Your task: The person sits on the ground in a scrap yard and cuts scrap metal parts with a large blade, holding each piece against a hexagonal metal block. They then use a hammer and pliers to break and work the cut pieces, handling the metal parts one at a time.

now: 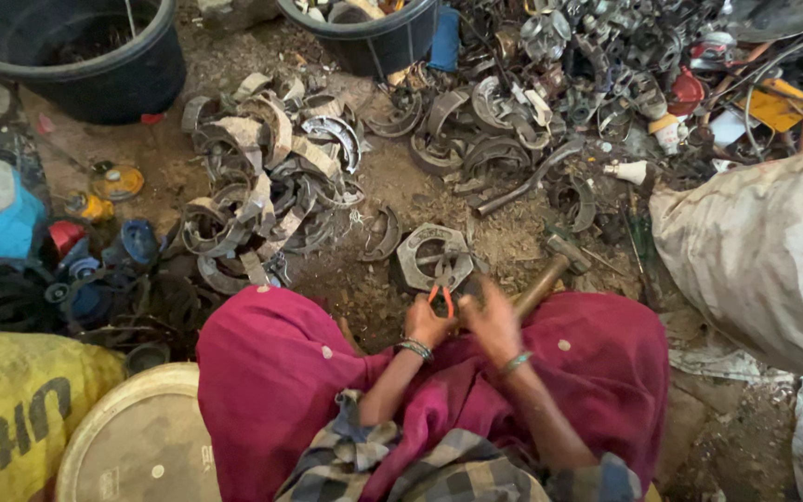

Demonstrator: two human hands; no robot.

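Both hands held close together over lap, just above dirt floor (364,279). Left hand (427,323) clenched on orange-handled pliers (441,296), jaws set at metal brake plate (434,256) lying on floor. Right hand (492,321) wrapped round wooden hammer (550,265) handle, head resting nr plate. Heap of brake shoes (267,177) seen to left.

Brake shoes (262,177) dull rusty metal; hammer (550,265) handle wood; tub (85,56) matt black plastic.
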